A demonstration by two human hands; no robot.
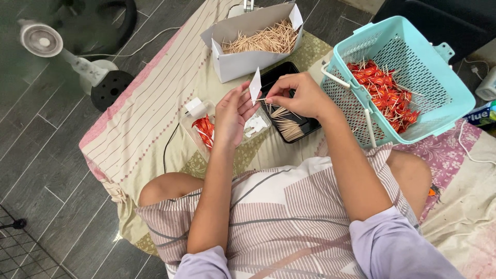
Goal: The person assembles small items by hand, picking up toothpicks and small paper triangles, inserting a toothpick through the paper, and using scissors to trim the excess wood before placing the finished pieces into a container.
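Both bare forearms reach forward from lilac sleeves, elbows bent over the lap. The left hand is raised with its palm turned inward and fingers loosely extended upward. The right hand curls, fingertips pinched together, just beside the left fingertips.

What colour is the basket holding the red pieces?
Light turquoise basket, clearest in the head view.

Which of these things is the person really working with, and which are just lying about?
In use:
left hand and right hand with a white paper slip and toothpick
black tray of toothpicks
white box of toothpicks
clear tub of red pieces
teal basket of finished red flags

Lying about:
fan
white charger
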